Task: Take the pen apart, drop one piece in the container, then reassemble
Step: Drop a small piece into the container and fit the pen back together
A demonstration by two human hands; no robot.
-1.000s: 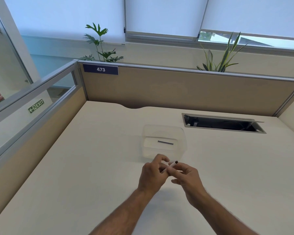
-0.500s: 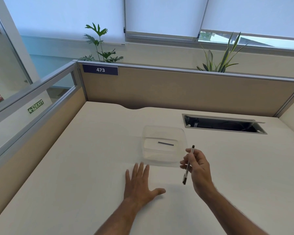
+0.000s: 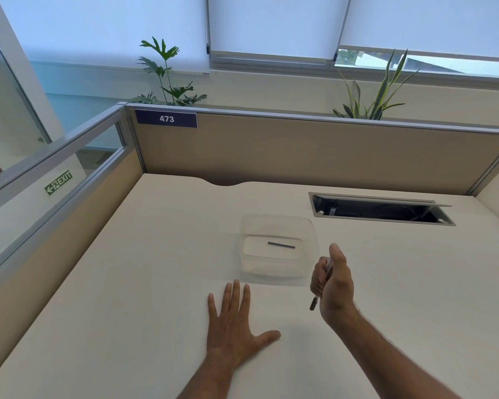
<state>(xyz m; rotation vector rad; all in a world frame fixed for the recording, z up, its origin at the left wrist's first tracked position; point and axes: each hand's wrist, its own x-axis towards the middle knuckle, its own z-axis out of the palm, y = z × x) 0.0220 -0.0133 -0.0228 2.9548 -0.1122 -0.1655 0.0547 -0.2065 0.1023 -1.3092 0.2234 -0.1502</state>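
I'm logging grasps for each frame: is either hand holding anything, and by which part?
The right hand grips the slim clear pen with dark tip around its upper barrel. The left hand lies flat and open on the desk, holding nothing.

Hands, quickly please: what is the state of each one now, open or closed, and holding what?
Left hand: open, flat on the desk, holding nothing.
Right hand: closed around the pen, beside the container.
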